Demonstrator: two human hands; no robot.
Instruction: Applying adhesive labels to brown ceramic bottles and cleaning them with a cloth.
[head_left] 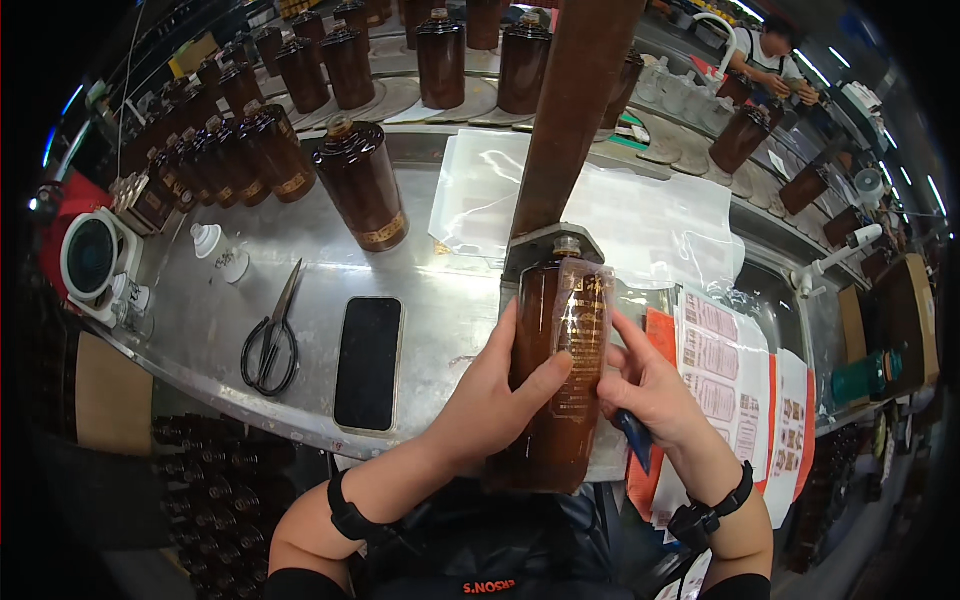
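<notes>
Brown and glossy, the bottle point(545, 440) sat between the hands, neck away from the body, base nearest it. A clear, gold-printed film point(582, 335) lay over its front, and the step seemed to be setting that film smooth. Done well, it probably called for a steady bottle, a straight film edge, and pressure worked from the middle outward so no bubbles or creases stayed under the print.

The left hand point(500, 385) gripped the bottle's left side, its thumb reaching across onto the film. The right hand point(650, 390) was half curled at the film's right edge, a blue tool point(634, 440) tucked in it, tip toward the body; whether its fingertips pinched film or pressed the bottle, I could not tell. Both wrists angled inward.
</notes>
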